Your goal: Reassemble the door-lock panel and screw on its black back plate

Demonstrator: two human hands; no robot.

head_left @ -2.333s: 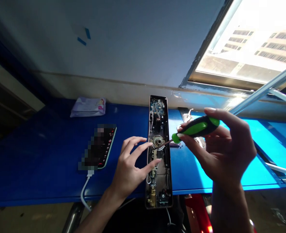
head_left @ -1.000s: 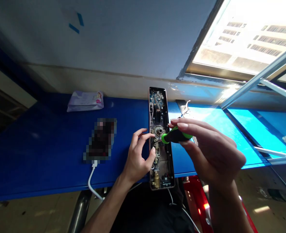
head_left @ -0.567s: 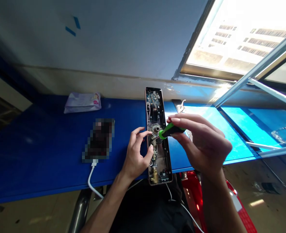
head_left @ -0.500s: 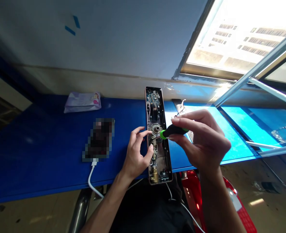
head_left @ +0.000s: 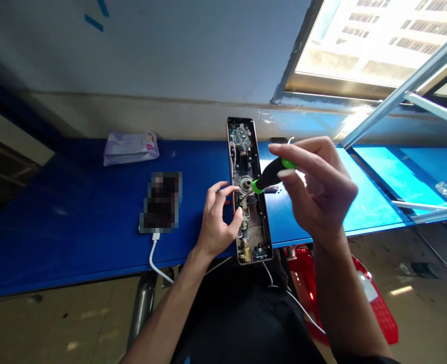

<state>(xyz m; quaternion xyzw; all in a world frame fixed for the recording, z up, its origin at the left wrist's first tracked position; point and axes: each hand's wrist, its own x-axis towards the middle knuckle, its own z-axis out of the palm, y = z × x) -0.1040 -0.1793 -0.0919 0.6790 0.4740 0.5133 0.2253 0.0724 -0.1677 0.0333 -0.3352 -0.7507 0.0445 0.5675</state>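
Note:
A long, narrow door lock housing (head_left: 252,230) lies open over the blue table's front edge, with a circuit board, a round metal piece, brass-coloured parts and wires inside. My left hand (head_left: 220,217) is at its left side, thumb and index finger apart, their tips touching or just over the inner parts. My right hand (head_left: 321,192) pinches the rear end of a black and green screwdriver (head_left: 270,174) between thumb and fingers. The screwdriver slants down to the left, its shaft reaching in below the round piece. What the tip meets is too small to tell.
A blurred-out phone (head_left: 160,202) with a white charging cable (head_left: 153,258) lies left on the blue table (head_left: 75,212). Behind it is a lilac packet (head_left: 130,147). A dark flat object is partly hidden behind my right hand. Metal bars (head_left: 386,96) stand right; a red stool (head_left: 382,313) is below.
The whole scene sits higher in the picture as the camera tilts. My right fingers have shifted on the screwdriver, showing more of its handle. My left hand stays at the housing.

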